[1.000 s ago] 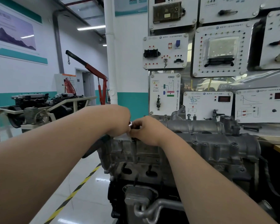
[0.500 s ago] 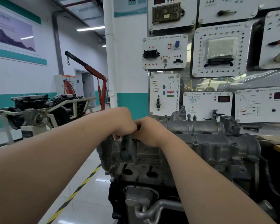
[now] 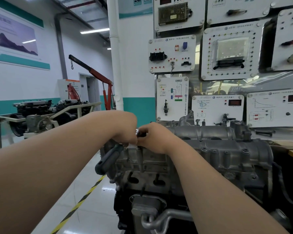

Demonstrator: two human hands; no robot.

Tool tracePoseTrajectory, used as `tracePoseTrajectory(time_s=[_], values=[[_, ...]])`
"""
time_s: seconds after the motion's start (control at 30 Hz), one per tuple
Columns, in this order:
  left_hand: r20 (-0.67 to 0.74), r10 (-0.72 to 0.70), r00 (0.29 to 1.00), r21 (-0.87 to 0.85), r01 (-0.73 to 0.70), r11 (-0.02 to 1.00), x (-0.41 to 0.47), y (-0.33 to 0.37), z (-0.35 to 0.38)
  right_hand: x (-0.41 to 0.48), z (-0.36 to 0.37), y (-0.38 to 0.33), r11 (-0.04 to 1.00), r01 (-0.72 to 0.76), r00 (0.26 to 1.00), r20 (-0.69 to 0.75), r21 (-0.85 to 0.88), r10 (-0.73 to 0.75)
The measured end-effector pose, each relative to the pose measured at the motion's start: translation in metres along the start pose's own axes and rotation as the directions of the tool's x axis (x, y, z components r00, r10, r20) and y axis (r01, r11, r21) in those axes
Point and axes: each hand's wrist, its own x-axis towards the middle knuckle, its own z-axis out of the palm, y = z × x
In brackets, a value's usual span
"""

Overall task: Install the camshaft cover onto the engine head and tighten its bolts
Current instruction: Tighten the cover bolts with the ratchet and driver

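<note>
- The camshaft cover (image 3: 210,136) is being carried on the engine head (image 3: 176,180), at frame centre.
- At its 9 o'clock end, a ratchet (image 3: 108,159) is being gripped by the left hand (image 3: 125,127), with the handle pointing to 7 o'clock.
- Its head is being pinched by the curled fingers of the right hand (image 3: 154,137).

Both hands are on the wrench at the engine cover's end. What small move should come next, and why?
Probably swing the wrench a short stroke to tighten. The left hand grips its handle, and the right hand steadies its head above the cover's end.
</note>
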Motion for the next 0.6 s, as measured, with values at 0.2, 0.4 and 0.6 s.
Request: tracePoseTrajectory(time_s=[0.2,0.4,0.6], values=[[-0.001,-0.020,1.000,-0.232,0.019,0.972,0.001,-0.010,0.004,0.001,-0.002,0.002,0.999,0.033,0.999,0.032,-0.005,-0.032],[-0.022,-0.086,0.996,-0.640,0.052,0.767,0.001,-0.019,0.032,-0.006,-0.001,0.002,0.993,0.026,1.000,-0.020,0.112,-0.024],[0.004,-0.402,0.915,-0.949,0.131,0.287,0.021,-0.009,0.060,-0.025,-0.001,-0.009,0.983,0.163,0.980,-0.097,-0.089,-0.172]])
